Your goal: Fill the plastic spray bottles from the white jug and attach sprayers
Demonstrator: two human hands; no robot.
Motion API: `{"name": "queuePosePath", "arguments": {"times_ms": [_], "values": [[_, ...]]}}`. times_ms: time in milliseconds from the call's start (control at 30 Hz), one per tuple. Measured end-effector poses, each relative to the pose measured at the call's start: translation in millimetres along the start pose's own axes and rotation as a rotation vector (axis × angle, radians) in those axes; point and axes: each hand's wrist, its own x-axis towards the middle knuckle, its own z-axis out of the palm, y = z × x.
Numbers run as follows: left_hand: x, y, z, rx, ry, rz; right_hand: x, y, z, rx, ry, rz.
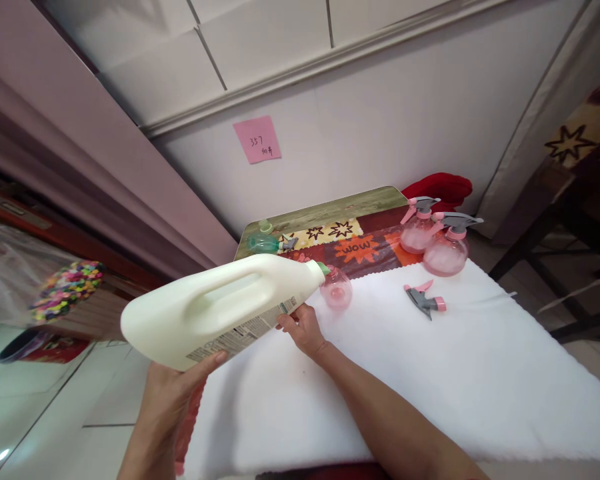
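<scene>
Jug (220, 310) tilted — left hand (173, 393) grip wraps base, right hand (304, 330) clasps near neck.

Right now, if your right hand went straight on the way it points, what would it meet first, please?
The white jug: the right hand seems to touch its underside near the neck.

The jug (220, 310) is cream white with a green spout. Two pink spray bottles (445, 250) have grey triggers. A white towel (430, 380) covers the worktop.

We find the jug (215, 310) above the left edge of the towel (480, 373), its mouth at an open bottle (336, 290); to the right lies a sprayer head (425, 301), with two capped bottles (446, 255) behind it.
</scene>
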Motion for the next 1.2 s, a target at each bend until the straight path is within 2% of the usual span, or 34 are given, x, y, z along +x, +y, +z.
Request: {"name": "queuePosePath", "arguments": {"times_ms": [533, 1000, 1200], "values": [[0, 0, 0.1, 0.001, -0.014, 0.001, 1, 0, 0, -0.014, -0.009, -0.002], [5, -6, -8.7, 0.066, -0.034, 0.053, 1, 1, 0, 0.004, 0.001, 0.029], [4, -5, -6.7, 0.042, -0.037, 0.016, 1, 1, 0, -0.004, -0.004, 0.030]]}}
